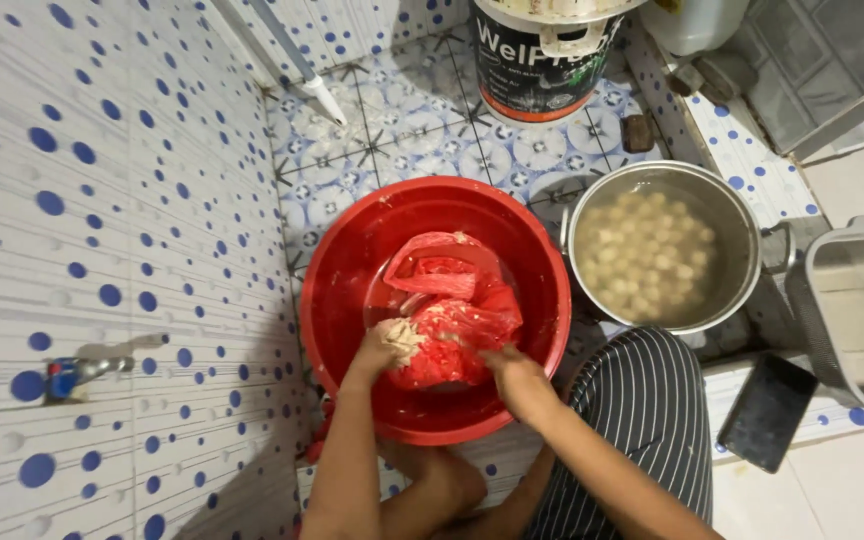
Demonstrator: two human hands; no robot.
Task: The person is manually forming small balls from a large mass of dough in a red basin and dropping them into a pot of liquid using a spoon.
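Red bag (452, 310) in basin (352, 270) | both hands' fingers (392, 345) gripping it

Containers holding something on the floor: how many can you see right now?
3. The red basin under both hands, the steel pot of pale balls in water to its right, and the lidded bucket behind. A steel tray at the right edge is cropped, contents unclear.

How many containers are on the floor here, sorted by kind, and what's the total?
Red plastic basin, both hands inside: 1
Metal pot of pale round pieces in water: 1
Paint-style bucket: 1
Metal tub at right edge: 1
Total: 4
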